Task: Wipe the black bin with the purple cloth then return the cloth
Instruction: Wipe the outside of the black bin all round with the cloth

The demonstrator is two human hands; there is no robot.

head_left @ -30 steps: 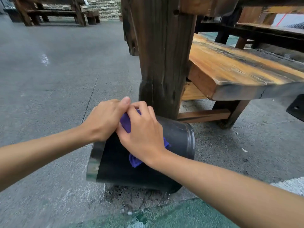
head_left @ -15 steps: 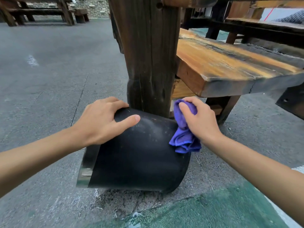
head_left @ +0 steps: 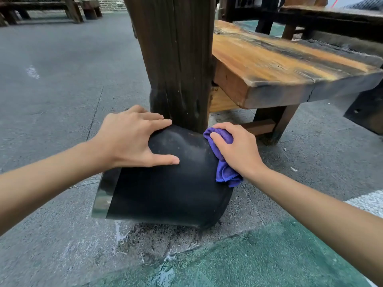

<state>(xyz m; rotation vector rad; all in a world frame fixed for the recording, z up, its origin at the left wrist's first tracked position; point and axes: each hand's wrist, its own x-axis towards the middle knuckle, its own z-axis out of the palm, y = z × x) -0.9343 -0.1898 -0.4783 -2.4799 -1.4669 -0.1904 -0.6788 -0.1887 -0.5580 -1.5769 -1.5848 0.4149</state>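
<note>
The black bin [head_left: 165, 191] lies on its side on the pavement, its rim end at the left and its base end at the right. My left hand [head_left: 132, 137] rests flat on the bin's upper side, fingers spread, pressing it down. My right hand [head_left: 238, 150] holds the bunched purple cloth [head_left: 224, 172] against the bin's right end, close to the wooden post. Part of the cloth hangs below my palm.
A thick dark wooden post [head_left: 176, 59] stands directly behind the bin. A wooden bench [head_left: 279, 67] extends to the right, with its leg [head_left: 277, 123] near my right hand. More benches [head_left: 41, 7] stand far back. Green painted ground [head_left: 248, 255] lies in front.
My right hand has carried the cloth from the bin's top, beside my left hand, across to its right end. My left hand stays pressed on top, its fingers now spread flat.
</note>
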